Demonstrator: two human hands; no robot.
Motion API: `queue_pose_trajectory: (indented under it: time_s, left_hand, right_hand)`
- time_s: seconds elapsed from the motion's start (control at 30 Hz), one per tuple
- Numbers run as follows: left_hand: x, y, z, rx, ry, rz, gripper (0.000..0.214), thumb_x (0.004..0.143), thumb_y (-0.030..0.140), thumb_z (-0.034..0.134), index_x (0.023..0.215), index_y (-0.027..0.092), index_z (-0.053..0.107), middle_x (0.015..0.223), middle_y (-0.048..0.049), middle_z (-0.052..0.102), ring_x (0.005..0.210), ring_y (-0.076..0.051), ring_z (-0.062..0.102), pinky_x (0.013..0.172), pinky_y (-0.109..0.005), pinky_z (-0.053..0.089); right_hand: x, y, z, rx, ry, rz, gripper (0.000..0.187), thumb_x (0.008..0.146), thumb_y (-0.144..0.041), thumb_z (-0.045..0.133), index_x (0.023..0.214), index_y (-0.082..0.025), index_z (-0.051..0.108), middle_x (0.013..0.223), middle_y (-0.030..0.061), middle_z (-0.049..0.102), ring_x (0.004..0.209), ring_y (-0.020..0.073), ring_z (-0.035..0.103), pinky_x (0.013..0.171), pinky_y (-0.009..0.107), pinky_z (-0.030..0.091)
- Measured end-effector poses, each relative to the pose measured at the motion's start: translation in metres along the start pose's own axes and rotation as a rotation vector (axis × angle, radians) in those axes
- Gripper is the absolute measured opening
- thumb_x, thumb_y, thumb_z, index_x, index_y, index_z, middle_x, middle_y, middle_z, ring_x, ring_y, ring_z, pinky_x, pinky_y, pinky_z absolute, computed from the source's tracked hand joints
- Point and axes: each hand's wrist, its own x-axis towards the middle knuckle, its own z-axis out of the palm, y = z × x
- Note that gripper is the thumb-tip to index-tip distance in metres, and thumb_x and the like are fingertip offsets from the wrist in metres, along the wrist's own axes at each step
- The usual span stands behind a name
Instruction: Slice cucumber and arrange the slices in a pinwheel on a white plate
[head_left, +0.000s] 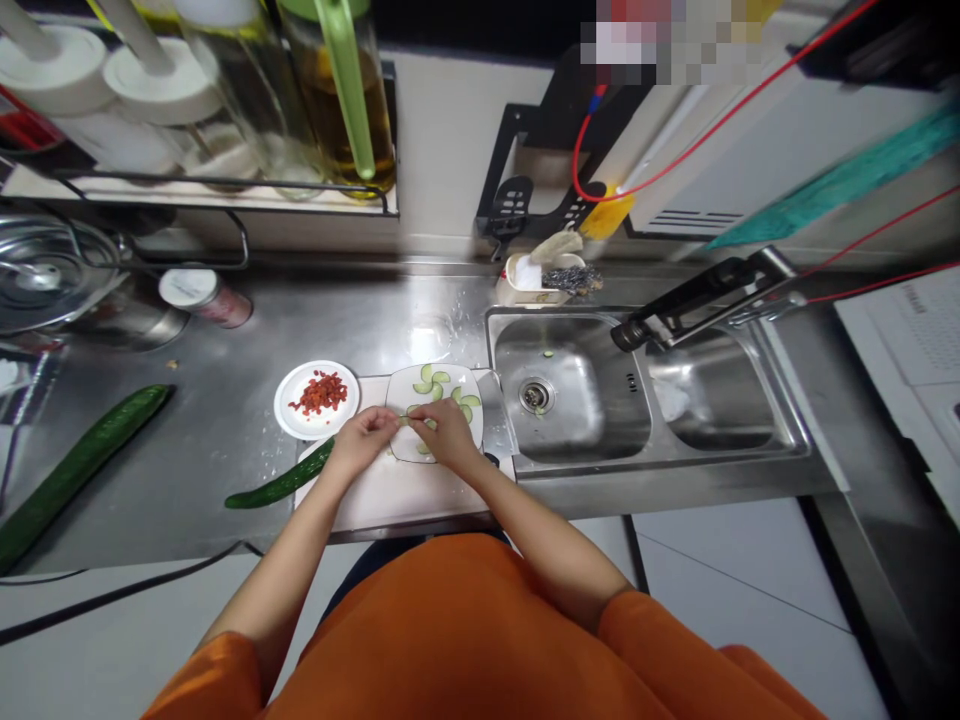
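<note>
My left hand (361, 440) and my right hand (448, 436) meet over a white square plate (400, 384), each with thumb and fingers pinched. Between their fingertips is a thin green sliver, seemingly a cucumber slice (404, 418), seen edge-on and partly hidden. Curved pale-green cucumber slices (433, 378) lie in small fan-like groups on the plate. The plate rests on a white cutting board (360, 510). A cut cucumber (277, 488) lies at the board's left, its right end near my left wrist. Beyond that hand sits a round white plate (285, 418) holding chopped red pieces (322, 393).
A whole cucumber (90, 470) lies on the steel counter (210, 400) at left. Right of the board is a double sink (592, 430) with a black-and-metal faucet (690, 300) over it. A lidded jar (206, 297), a pot (142, 315) and a rack of bottles (345, 120) stand behind.
</note>
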Motion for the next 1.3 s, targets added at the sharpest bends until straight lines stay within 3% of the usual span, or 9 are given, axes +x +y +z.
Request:
queue_pose_trajectory:
  time_s: [0.2, 0.33, 0.47, 0.67, 0.8, 0.93, 1.3]
  left_hand:
    - [0.0, 0.006, 0.007, -0.433, -0.094, -0.432, 0.034, 0.077, 0.045, 0.068, 0.089, 0.014, 0.06, 0.072, -0.0044, 0.066, 0.058, -0.009, 0.059, 0.049, -0.017, 0.041]
    - [0.003, 0.009, 0.012, -0.554, -0.109, -0.474, 0.02, 0.076, 0.028, 0.07, 0.086, 0.013, 0.06, 0.071, -0.0039, 0.066, 0.055, -0.008, 0.059, 0.049, -0.016, 0.044]
    - [0.01, 0.003, 0.012, -0.548, -0.077, -0.404, 0.029, 0.062, 0.023, 0.079, 0.083, 0.014, 0.061, 0.058, 0.0026, 0.058, 0.049, -0.006, 0.053, 0.045, -0.014, 0.038]
    - [0.023, -0.006, 0.008, -0.304, 0.021, -0.174, 0.052, 0.047, 0.044, 0.083, 0.086, 0.012, 0.069, 0.065, -0.0015, 0.065, 0.055, -0.009, 0.053, 0.056, -0.022, 0.042]
    - [0.032, -0.007, 0.004, -0.024, 0.08, -0.045, 0.043, 0.055, 0.046, 0.077, 0.085, 0.015, 0.072, 0.069, -0.0012, 0.068, 0.062, -0.012, 0.057, 0.064, -0.024, 0.044]
    - [0.039, -0.007, 0.003, 0.224, 0.108, 0.06, 0.032, 0.067, 0.042, 0.068, 0.087, 0.018, 0.073, 0.069, 0.0004, 0.068, 0.063, -0.013, 0.057, 0.065, -0.024, 0.042]
    - [0.046, -0.004, 0.012, 0.478, 0.113, 0.19, 0.025, 0.075, 0.036, 0.058, 0.087, 0.021, 0.073, 0.074, -0.0012, 0.07, 0.068, -0.016, 0.06, 0.066, -0.025, 0.042]
  right_hand:
    - [-0.003, 0.001, -0.007, 0.131, 0.049, -0.069, 0.011, 0.085, -0.025, 0.065, 0.086, -0.021, 0.075, 0.082, 0.0013, 0.072, 0.084, 0.0157, 0.06, 0.085, 0.029, 0.038]
    - [-0.004, 0.004, -0.007, 0.141, 0.036, -0.12, 0.01, 0.085, -0.025, 0.065, 0.086, -0.022, 0.075, 0.08, -0.0003, 0.072, 0.083, 0.0139, 0.061, 0.086, 0.028, 0.038]
    - [-0.006, 0.008, -0.006, 0.116, 0.038, -0.084, 0.013, 0.086, -0.027, 0.064, 0.08, -0.022, 0.074, 0.079, -0.0013, 0.072, 0.08, 0.0134, 0.062, 0.086, 0.028, 0.038]
    - [-0.006, 0.012, 0.004, 0.109, 0.052, 0.101, 0.013, 0.084, -0.026, 0.061, 0.088, -0.023, 0.073, 0.077, -0.0012, 0.071, 0.077, 0.0146, 0.062, 0.073, 0.025, 0.043]
    - [-0.003, 0.011, 0.011, 0.023, 0.03, 0.183, 0.014, 0.085, -0.026, 0.058, 0.088, -0.023, 0.071, 0.074, -0.0021, 0.07, 0.074, 0.0147, 0.061, 0.068, 0.024, 0.042]
    - [0.002, 0.006, 0.015, -0.158, 0.008, 0.218, 0.018, 0.087, -0.025, 0.054, 0.082, -0.023, 0.071, 0.077, 0.0016, 0.07, 0.086, 0.0201, 0.058, 0.07, 0.027, 0.039]
    - [0.01, 0.0, 0.025, -0.371, -0.039, 0.281, 0.027, 0.089, -0.024, 0.046, 0.086, -0.02, 0.073, 0.09, 0.0131, 0.068, 0.106, 0.0319, 0.049, 0.076, 0.039, 0.04]
